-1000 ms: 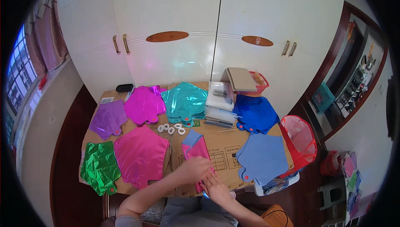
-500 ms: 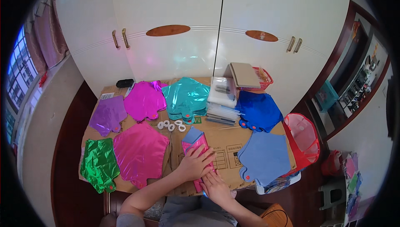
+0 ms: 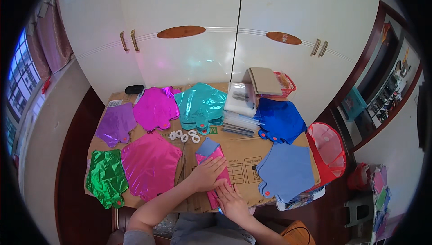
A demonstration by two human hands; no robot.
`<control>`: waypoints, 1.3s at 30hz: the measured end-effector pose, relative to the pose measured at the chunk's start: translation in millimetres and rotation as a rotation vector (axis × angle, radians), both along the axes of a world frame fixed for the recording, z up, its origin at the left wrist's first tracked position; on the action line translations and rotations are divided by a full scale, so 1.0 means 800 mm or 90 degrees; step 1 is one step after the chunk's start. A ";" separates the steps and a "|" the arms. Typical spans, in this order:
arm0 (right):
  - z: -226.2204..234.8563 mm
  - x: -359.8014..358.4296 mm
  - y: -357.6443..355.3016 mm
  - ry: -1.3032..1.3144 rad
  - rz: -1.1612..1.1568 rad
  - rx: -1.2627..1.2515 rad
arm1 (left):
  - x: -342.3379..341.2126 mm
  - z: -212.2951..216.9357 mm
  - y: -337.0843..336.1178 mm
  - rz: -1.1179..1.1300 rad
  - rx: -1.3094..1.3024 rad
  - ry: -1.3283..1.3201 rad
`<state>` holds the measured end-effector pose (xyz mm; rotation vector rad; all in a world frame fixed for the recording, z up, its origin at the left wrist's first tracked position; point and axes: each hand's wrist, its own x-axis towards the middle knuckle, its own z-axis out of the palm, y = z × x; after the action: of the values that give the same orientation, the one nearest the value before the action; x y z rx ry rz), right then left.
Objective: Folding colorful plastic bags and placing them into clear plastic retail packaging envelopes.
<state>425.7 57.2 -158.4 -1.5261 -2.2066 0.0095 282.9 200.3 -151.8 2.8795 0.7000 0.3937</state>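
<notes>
Folded pink foil (image 3: 217, 153) points lengthwise away, leaning left — fingers (image 3: 228, 192) rest on it, slightly apart.

Both hands (image 3: 209, 173) lie on folded pink foil (image 3: 213, 198).

Tabletop (image 3: 243, 145), near middle: foil bundle (image 3: 208, 148) under left hand (image 3: 209, 174) and, nearer the front edge, right hand (image 3: 233, 201). Front left: outer pile (image 3: 106, 175); inner pile (image 3: 152, 166) to its right. Behind these, left to right: corner pile (image 3: 116, 123), second pile (image 3: 155, 110), third pile (image 3: 201, 105). Before the third pile: rings (image 3: 182, 136). Right of the third pile: bags (image 3: 240, 103); packets (image 3: 240, 126) just before them. Behind the bags, to the right: board (image 3: 265, 82), overlapping a basket (image 3: 288, 91). Back right: rear pile (image 3: 282, 118); before it, front pile (image 3: 288, 171). Back left: case (image 3: 134, 89). Right of the tabletop: bin (image 3: 327, 164). Behind the tabletop: cabinet (image 3: 193, 2).
</notes>
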 end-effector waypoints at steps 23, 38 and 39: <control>0.003 0.025 -0.004 -0.073 0.090 0.010 | 0.011 -0.007 0.043 0.140 0.095 -0.095; 0.004 0.028 -0.004 -0.010 0.106 0.007 | 0.007 -0.005 0.044 0.089 0.086 -0.143; 0.007 0.028 -0.004 -0.005 0.102 0.001 | 0.009 -0.005 0.044 0.091 0.088 -0.146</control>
<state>447.9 53.7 -153.2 -1.3466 -2.3292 0.0529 289.7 235.2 -156.1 2.8516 0.8693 0.8069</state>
